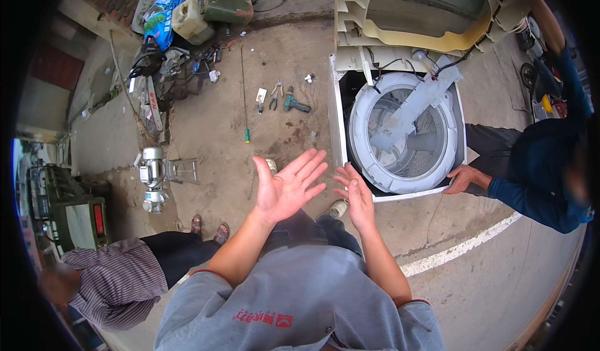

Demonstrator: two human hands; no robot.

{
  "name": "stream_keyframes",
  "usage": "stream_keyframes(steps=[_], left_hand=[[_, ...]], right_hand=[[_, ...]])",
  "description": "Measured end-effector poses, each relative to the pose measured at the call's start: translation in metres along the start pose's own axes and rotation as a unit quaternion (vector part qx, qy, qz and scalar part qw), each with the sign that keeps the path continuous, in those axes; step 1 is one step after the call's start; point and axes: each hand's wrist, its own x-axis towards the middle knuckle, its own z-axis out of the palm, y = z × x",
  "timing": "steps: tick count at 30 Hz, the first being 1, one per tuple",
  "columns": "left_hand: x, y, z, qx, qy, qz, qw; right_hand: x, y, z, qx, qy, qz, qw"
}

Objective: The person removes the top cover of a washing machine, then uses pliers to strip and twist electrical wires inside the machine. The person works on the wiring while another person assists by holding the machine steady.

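My left hand [284, 185] is held out in front of me, palm up and fingers spread, with nothing in it. My right hand [355, 195] is raised beside the near left corner of a top-loading washing machine [338, 120]; its fingers are stretched out and hold nothing. I cannot tell whether they touch the casing. The machine's top cover [412, 42] is tipped up at the far side, baring the round grey tub [365, 157]. A pale, irregular flat panel [415, 104] lies slantwise across the tub opening, with dark wires near its far end.
A co-worker's hand [467, 179] grips the machine's near right corner; their other arm reaches the raised cover. On the ground lie a cordless drill [296, 101], pliers [275, 95] and a long green-handled screwdriver [246, 132]. A motor pump [152, 170] and another person [125, 282] are at left.
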Motion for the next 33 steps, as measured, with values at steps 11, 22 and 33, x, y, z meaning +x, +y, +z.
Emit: stream_keyframes(steps=[11, 22, 33], left_hand=[[0.008, -0.061, 0.009, 0.155, 0.052, -0.045, 0.985], [0.004, -0.049, -0.066, 0.299, 0.351, -0.097, 0.882], [0.038, -0.061, -0.103, 0.383, 0.417, -0.105, 0.817]], right_hand=[[-0.056, 0.005, -0.056, 0.095, 0.080, 0.044, 0.991], [0.027, 0.010, -0.173, -0.030, 0.236, 0.098, 0.966], [0.196, 0.040, -0.217, -0.390, 0.109, 0.015, 0.914]])
